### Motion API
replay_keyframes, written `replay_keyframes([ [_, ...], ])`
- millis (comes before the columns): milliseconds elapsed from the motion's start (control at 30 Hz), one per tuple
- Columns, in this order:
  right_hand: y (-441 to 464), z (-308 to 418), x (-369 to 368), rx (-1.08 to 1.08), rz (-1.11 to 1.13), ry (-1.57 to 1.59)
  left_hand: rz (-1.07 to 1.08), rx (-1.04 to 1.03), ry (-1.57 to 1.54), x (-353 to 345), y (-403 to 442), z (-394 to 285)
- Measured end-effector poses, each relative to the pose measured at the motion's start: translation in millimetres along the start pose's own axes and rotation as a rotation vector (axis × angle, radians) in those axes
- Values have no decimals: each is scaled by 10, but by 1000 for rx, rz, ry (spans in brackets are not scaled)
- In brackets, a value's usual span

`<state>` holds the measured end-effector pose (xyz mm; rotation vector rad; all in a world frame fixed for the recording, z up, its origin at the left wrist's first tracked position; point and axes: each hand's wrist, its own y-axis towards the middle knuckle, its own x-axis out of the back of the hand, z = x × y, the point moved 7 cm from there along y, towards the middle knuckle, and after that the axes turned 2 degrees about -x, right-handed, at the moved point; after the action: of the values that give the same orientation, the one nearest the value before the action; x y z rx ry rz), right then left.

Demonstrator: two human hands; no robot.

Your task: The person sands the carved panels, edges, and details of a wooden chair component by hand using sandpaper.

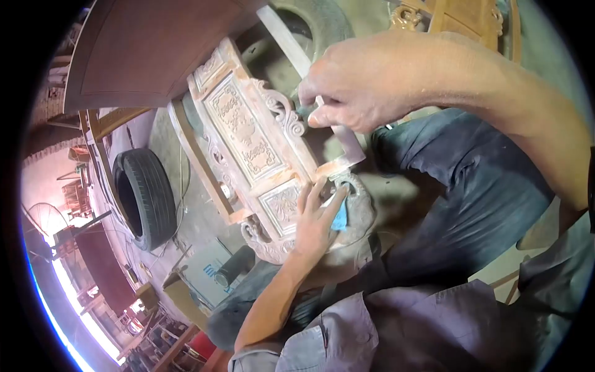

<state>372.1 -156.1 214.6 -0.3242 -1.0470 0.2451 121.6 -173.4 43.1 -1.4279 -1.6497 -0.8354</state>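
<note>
A carved wooden furniture panel [238, 127] with pale, dusty relief work lies tilted across my lap. My left hand [315, 223] presses on its lower end, fingers spread over the wood near a scrolled carving. A small blue piece of sandpaper [339, 218] sticks out beside the thumb, held against the work; part of it is hidden under the hand. Higher up, my right hand [362, 84] curls round a straight wooden rail [288, 43] joined to the same piece. Its fingertips close on the rail just above the corner block [352, 147].
A dark wooden board [161, 49] leans over the upper left. One tire [145, 198] stands at left, and another tire [322, 25] lies behind the panel. Beside my knee are a box [207, 270] and a dark cylinder [235, 266]. More carved furniture [462, 25] stands upper right.
</note>
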Motion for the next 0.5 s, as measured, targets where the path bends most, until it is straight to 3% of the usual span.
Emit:
replay_keyframes([
  [67,1,-52,-6,11,1,-44,58,6,43,98,-146,-44],
  [167,16,-92,63,-31,-13,-34,-45,-14,-61,260,141,-226],
  [300,26,-84,27,47,-64,-79,20,-62,-33,84,432,-98],
  [500,-29,-270,39,-43,-69,29,11,-165,-35,16,569,-130],
])
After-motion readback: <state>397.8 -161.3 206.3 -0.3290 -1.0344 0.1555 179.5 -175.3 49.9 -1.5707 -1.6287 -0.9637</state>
